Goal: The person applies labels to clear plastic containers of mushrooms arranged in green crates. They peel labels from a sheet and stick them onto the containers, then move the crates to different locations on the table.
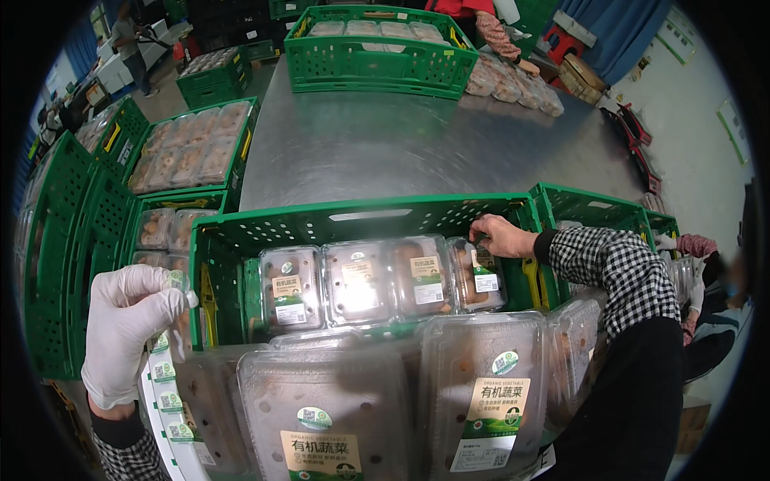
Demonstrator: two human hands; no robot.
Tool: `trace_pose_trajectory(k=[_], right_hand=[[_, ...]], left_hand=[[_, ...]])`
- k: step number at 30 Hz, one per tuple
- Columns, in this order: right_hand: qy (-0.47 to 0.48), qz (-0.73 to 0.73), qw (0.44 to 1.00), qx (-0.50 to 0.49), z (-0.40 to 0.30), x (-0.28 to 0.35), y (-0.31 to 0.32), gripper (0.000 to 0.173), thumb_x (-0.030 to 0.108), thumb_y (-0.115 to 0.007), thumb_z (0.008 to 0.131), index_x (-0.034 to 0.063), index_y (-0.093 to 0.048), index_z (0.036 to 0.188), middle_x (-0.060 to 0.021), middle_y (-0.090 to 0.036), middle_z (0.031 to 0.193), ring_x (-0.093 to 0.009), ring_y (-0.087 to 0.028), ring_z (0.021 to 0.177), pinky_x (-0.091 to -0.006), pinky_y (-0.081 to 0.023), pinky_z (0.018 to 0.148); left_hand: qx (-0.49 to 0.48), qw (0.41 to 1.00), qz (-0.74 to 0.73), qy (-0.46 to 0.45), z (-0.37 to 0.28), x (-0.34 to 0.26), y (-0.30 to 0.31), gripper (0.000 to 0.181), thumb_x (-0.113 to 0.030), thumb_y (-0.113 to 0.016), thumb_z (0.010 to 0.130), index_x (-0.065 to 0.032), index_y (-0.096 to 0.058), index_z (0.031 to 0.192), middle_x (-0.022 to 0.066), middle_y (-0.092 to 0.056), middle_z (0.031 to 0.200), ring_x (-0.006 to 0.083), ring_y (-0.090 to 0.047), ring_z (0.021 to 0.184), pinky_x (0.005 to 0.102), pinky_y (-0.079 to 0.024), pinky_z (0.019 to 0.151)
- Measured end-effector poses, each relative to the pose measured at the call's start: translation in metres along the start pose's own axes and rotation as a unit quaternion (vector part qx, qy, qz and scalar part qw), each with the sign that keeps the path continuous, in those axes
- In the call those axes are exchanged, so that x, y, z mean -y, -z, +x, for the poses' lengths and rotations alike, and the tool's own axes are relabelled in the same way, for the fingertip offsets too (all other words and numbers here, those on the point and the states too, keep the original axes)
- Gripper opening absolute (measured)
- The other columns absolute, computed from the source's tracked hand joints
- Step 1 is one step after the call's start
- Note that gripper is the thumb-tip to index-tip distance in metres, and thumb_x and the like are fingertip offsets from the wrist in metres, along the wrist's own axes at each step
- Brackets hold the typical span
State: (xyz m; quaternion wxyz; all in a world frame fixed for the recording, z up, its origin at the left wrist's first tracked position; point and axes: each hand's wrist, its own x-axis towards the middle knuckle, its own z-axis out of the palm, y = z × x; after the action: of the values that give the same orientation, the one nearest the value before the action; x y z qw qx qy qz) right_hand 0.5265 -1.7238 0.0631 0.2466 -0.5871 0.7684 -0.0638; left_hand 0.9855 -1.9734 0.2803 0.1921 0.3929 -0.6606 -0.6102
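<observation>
My left hand (135, 327), in a white glove, pinches a strip of round green-and-white stickers (165, 385) at the lower left, outside the crate. My bare right hand (502, 236) reaches into the green plastic crate (367, 207), its fingers at the top of the rightmost clear plastic box (478, 282). Whether they grip the box or only touch it is unclear. Several clear boxes of brownish produce, bearing printed labels, lie in a row in the crate. Nearer to me, large in view, a labelled clear box (487, 361) and another (325, 397) stand in front of the crate's near side.
Beyond the crate is a steel table (337, 144), with another filled green crate (379, 72) at its far edge. A co-worker's hand (529, 67) rests by more boxes (511, 81). Stacked crates (54, 252) line the left; other crates (595, 201) adjoin at right.
</observation>
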Motion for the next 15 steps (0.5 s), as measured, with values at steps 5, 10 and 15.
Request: trace_pose_trajectory(k=[5, 10, 15], right_hand=[[-0.005, -0.019, 1.0, -0.023, -0.005, 0.007, -0.005, 0.027, -0.01, -0.055, 0.072, -0.0027, -0.061, 0.098, -0.0216, -0.057, 0.107, -0.04, -0.055, 0.105, -0.044, -0.048, 0.089], [-0.008, -0.041, 0.999, -0.024, -0.005, 0.0, -0.016, 0.029, -0.014, -0.052, 0.072, -0.0041, -0.057, 0.098, -0.0227, -0.054, 0.106, -0.042, -0.055, 0.104, -0.044, -0.049, 0.086], [0.01, -0.131, 0.991, -0.027, -0.003, 0.002, -0.023, 0.031, -0.012, -0.054, 0.072, -0.0046, -0.053, 0.102, -0.0226, -0.053, 0.106, -0.04, -0.057, 0.102, -0.0439, -0.052, 0.083]], left_hand=[[-0.008, 1.0, 0.014, -0.003, 0.0, -0.001, -0.002, 0.011, -0.004, -0.069, 0.081, 0.0066, -0.068, 0.079, 0.0091, -0.064, 0.061, 0.0122, -0.059, 0.045, 0.0231, -0.047, 0.042], [-0.012, 1.0, 0.016, -0.009, -0.001, -0.004, -0.003, 0.011, -0.005, -0.069, 0.081, 0.0062, -0.068, 0.079, 0.0082, -0.064, 0.062, 0.0115, -0.059, 0.047, 0.023, -0.048, 0.043], [0.007, 1.0, -0.003, -0.011, -0.003, -0.003, -0.002, 0.011, -0.005, -0.069, 0.081, 0.0059, -0.068, 0.08, 0.0077, -0.064, 0.063, 0.0108, -0.059, 0.047, 0.0223, -0.047, 0.043]])
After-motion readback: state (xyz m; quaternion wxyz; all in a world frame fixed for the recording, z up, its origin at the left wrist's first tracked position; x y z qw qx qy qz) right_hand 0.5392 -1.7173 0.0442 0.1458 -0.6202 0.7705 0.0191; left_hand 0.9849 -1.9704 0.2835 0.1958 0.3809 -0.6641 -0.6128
